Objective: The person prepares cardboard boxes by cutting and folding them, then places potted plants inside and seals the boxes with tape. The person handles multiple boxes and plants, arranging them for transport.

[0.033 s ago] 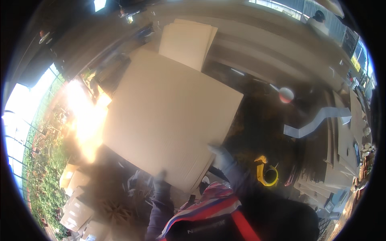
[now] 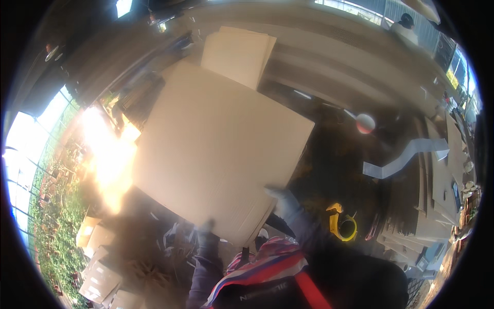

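A large flat sheet of brown cardboard (image 2: 221, 139) lies in front of me, tilted in the view. More than one layer shows along its right edge. My left hand (image 2: 207, 233), gloved in grey, is at its near edge, fingertips on top. At the near right edge my right hand (image 2: 283, 202), also gloved, grips the cardboard with the thumb on its upper face. The fingers beneath the sheet are hidden. Beyond the far edge rests a smaller stack of cardboard sheets (image 2: 237, 54), partly covered by the large one.
On the dark surface to the right are a yellow tape dispenser (image 2: 343, 226), a clear tape strip (image 2: 406, 156) and a round white-and-red object (image 2: 365, 123). Stacked cardboard (image 2: 411, 206) stands at far right. Cardboard boxes (image 2: 100, 280) sit lower left. Another person (image 2: 405, 31) is far off, upper right.
Very little differs. The right corner of the large cardboard sits slightly farther right, and both hands keep their places on it.
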Motion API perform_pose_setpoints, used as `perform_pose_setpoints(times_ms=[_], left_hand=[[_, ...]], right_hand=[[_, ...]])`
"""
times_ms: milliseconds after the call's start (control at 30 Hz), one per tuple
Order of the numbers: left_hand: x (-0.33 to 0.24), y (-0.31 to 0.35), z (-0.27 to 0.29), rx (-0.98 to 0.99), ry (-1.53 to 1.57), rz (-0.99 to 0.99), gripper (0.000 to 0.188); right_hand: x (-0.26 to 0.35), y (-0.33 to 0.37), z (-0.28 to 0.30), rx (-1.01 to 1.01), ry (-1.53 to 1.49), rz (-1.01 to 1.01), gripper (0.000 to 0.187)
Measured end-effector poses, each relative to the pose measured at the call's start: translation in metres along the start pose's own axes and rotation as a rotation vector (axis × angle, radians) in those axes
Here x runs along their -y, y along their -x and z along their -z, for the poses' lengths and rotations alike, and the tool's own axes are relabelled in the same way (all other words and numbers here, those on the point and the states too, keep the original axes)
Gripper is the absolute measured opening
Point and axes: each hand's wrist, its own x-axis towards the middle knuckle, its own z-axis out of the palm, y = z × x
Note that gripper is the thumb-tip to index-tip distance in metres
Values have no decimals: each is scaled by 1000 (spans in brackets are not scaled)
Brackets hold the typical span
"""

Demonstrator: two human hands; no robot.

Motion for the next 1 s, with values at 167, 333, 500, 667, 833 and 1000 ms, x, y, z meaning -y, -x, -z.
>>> perform_pose_setpoints(times_ms=[167, 333, 500, 667, 833, 1000], left_hand=[[-4, -113, -52, 204, 125, 407, 20], [-44, -269, -162, 676, 264, 476, 43], [-33, -372, -220, 710, -244, 132, 77], [9, -383, -252, 710, -524, -148, 62], [41, -367, -259, 765, -871, -649, 66], [50, -360, -249, 836, -1080, -718, 64]], right_hand=[[35, -81, 21, -114, -11, -59, 28], [123, -156, 56, -153, 761, 822, 27], [261, -193, 67, -652, 1015, 1218, 32], [350, -190, 115, -1017, 1283, 959, 30], [366, -210, 215, -1323, 1364, 885, 29], [362, -217, 303, -1490, 1424, 757, 29]])
